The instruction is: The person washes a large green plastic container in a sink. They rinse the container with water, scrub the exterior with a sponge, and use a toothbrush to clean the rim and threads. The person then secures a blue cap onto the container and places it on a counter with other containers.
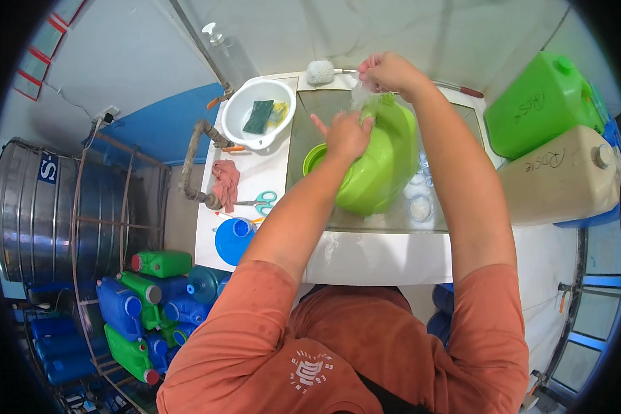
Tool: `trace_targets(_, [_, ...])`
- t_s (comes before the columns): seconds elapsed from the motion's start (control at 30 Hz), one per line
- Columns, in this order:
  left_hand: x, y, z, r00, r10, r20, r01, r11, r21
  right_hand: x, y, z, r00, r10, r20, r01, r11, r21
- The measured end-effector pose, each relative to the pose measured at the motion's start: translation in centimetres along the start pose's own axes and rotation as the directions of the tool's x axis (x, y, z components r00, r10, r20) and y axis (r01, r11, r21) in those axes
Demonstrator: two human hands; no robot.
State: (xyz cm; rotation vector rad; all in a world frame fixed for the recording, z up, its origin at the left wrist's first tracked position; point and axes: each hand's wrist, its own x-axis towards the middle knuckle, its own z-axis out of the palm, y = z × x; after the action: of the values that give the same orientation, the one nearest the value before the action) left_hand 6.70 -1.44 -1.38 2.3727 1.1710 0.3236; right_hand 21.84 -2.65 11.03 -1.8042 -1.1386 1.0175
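A light green plastic jug [388,160] lies tilted over the sink, its round mouth towards the left. My left hand [348,135] rests on its upper left side with the thumb near the handle and some fingers spread; whether it grips the jug is unclear. Beyond the jug's far end, my right hand [385,72] has bent fingers at a clear, crumpled-looking material or splash of water [363,95]; which it is cannot be told. Clear round plastic or glass things [420,207] lie in the sink basin, right of the jug.
On the left counter are a white basin [230,116] with a scouring pad [259,117], a pinkish cloth [225,181], scissors [265,202] and a blue lid [230,242]. A round brush [320,72] lies behind the sink. Large green [538,111] and beige jugs [559,178] stand right.
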Motion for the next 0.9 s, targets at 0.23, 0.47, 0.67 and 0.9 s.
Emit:
trace_targets(0.23, [2.3, -2.3, 1.2, 0.994, 0.104, -0.032, -0.108, 0.972, -0.211, 0.6, -0.1, 0.1, 0.991, -0.002, -0.135, -0.005, 0.999, -0.048])
trace_targets(0.47, [1.0, -3.6, 1.9, 0.995, -0.099, 0.006, 0.096, 0.941, -0.326, 1.7, 0.6, 0.1, 0.998, -0.027, -0.055, 0.013, 0.97, -0.243])
trace_targets(0.67, [-0.1, -8.2, 2.3, 0.946, -0.306, 0.105, 0.322, 0.919, -0.226, 2.4, 0.9, 0.5, 0.998, -0.06, 0.026, 0.066, 0.937, -0.342])
trace_targets(0.9, [-0.9, -12.0, 4.4, 0.961, -0.276, 0.016, 0.263, 0.897, -0.355, 1.8, 1.3, 0.0, 0.996, -0.006, 0.088, 0.021, 0.985, -0.173])
